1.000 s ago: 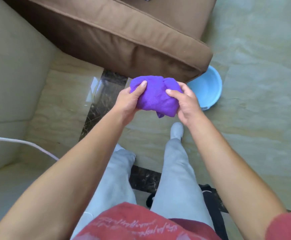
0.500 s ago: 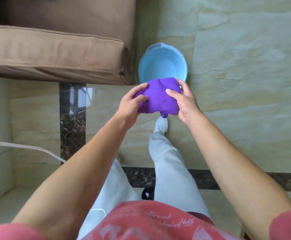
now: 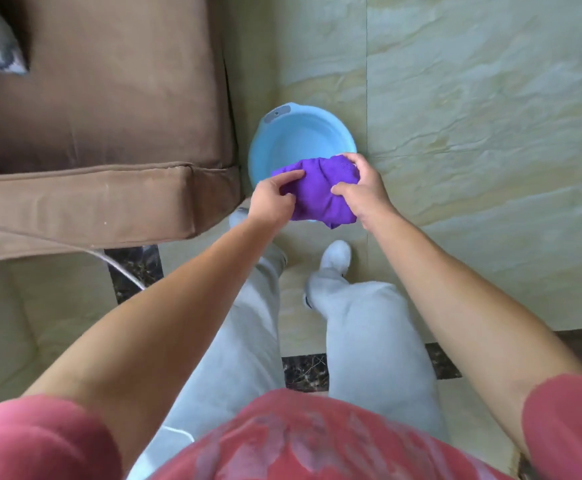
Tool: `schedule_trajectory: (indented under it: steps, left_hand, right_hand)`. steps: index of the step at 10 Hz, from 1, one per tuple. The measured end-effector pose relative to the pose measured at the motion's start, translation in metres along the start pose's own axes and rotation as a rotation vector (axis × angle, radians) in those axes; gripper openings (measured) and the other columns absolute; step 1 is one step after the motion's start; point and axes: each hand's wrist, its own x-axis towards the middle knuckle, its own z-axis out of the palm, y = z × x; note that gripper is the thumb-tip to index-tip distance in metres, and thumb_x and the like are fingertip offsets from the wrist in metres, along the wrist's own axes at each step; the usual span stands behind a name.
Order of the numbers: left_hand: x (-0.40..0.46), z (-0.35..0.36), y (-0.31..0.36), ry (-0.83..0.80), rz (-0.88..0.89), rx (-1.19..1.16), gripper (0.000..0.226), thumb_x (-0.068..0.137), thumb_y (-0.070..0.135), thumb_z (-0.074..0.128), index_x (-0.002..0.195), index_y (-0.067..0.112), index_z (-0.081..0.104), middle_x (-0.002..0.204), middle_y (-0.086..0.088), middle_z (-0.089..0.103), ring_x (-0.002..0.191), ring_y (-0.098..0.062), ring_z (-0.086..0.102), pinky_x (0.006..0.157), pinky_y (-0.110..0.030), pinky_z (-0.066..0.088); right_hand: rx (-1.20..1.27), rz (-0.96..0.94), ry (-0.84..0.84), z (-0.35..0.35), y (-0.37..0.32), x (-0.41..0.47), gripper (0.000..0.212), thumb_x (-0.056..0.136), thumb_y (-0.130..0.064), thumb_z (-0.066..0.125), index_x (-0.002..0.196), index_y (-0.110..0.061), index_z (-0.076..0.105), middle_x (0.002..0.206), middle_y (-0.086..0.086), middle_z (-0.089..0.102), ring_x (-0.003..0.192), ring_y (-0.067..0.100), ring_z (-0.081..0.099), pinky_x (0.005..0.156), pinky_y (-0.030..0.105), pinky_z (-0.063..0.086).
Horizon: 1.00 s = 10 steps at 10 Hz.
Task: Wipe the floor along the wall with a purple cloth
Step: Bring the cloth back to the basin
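Both hands are closed on the purple cloth [image 3: 320,194]: the left hand [image 3: 271,199] pinches its left edge and the right hand [image 3: 360,190] clamps its right side, holding it bunched in the air above the near rim of the blue basin [image 3: 300,140], likely to wring or gather it before wiping. The basin stands on the tiled floor [image 3: 473,133] just beside the brown sofa [image 3: 102,133], whose bulk, with a white cable [image 3: 116,263] trailing below it, obstructs access to the left.
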Motion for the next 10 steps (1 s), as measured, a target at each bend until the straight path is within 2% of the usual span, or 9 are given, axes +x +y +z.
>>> schedule_trajectory:
  steps: [1,2,3,4,5,6,8,9,10]
  left_hand:
    - [0.05,0.006,-0.003,-0.001,0.041,0.235,0.063,0.085,-0.004,0.046,0.139,0.025,0.061,0.132,-0.012,0.066,0.116,-0.031,0.064,0.098,-0.031,0.051]
    - [0.102,0.02,-0.016,-0.008,0.027,0.36,0.066,0.086,-0.001,0.045,0.146,0.027,0.053,0.141,-0.011,0.061,0.125,-0.03,0.059,0.105,-0.033,0.046]
    - [0.158,0.04,-0.038,0.007,-0.016,0.376,0.073,0.082,-0.003,0.043,0.148,0.026,0.05,0.144,-0.011,0.058,0.128,-0.03,0.057,0.107,-0.035,0.046]
    - [0.214,0.06,-0.067,-0.007,-0.015,0.433,0.076,0.081,-0.004,0.044,0.151,0.026,0.045,0.15,-0.01,0.052,0.135,-0.029,0.051,0.111,-0.033,0.042]
    - [0.271,0.072,-0.099,-0.021,0.034,0.573,0.076,0.084,0.0,0.047,0.154,0.028,0.04,0.152,-0.012,0.048,0.138,-0.032,0.046,0.11,-0.032,0.038]
    - [0.319,0.079,-0.133,0.001,0.074,0.712,0.072,0.088,0.007,0.051,0.154,0.032,0.037,0.149,-0.014,0.05,0.135,-0.037,0.047,0.106,-0.039,0.04]
    - [0.38,0.099,-0.182,0.027,0.061,0.795,0.067,0.094,0.014,0.052,0.156,0.032,0.033,0.145,-0.016,0.05,0.132,-0.038,0.045,0.106,-0.045,0.043]
    - [0.382,0.105,-0.192,0.051,-0.049,0.812,0.079,0.089,0.034,0.066,0.157,0.034,0.027,0.149,-0.014,0.042,0.133,-0.037,0.043,0.107,-0.045,0.042]
    - [0.377,0.103,-0.177,0.097,-0.081,0.782,0.094,0.076,0.045,0.074,0.155,0.034,0.023,0.155,-0.015,0.029,0.134,-0.038,0.041,0.106,-0.047,0.043]
  right_hand:
    - [-0.009,0.013,0.034,0.013,0.017,0.051,0.059,0.075,0.006,0.067,0.129,-0.014,0.057,0.119,-0.002,0.061,0.117,0.02,0.06,0.098,0.025,0.048]
    - [-0.07,-0.005,0.051,0.025,0.038,0.104,0.056,0.077,0.001,0.068,0.129,-0.017,0.057,0.119,-0.006,0.062,0.116,0.016,0.06,0.095,0.018,0.044]
    - [-0.143,-0.017,0.089,0.039,0.069,0.156,0.053,0.079,-0.005,0.065,0.129,-0.022,0.058,0.124,-0.005,0.064,0.116,0.016,0.06,0.102,0.026,0.046]
    - [-0.175,-0.02,0.115,0.055,0.106,0.205,0.052,0.078,-0.006,0.063,0.127,-0.024,0.059,0.117,-0.012,0.063,0.111,0.015,0.06,0.098,0.024,0.047]
    - [-0.22,-0.003,0.109,0.07,0.142,0.258,0.051,0.079,-0.009,0.063,0.127,-0.026,0.058,0.108,-0.015,0.06,0.098,0.01,0.058,0.084,0.014,0.043]
    - [-0.284,-0.03,0.08,0.082,0.174,0.302,0.049,0.081,-0.011,0.063,0.127,-0.025,0.057,0.106,-0.015,0.058,0.094,0.01,0.057,0.079,0.013,0.04]
    - [-0.339,-0.039,0.042,0.105,0.22,0.357,0.046,0.086,-0.011,0.063,0.129,-0.024,0.054,0.107,-0.011,0.055,0.093,0.012,0.053,0.07,0.01,0.037]
    - [-0.352,-0.037,0.031,0.107,0.231,0.363,0.048,0.083,-0.02,0.067,0.128,-0.029,0.054,0.109,-0.007,0.063,0.087,0.012,0.06,0.065,0.019,0.047]
    - [-0.293,0.004,0.053,0.106,0.218,0.361,0.059,0.078,-0.029,0.069,0.133,-0.034,0.05,0.112,-0.005,0.061,0.088,0.013,0.065,0.064,0.025,0.054]
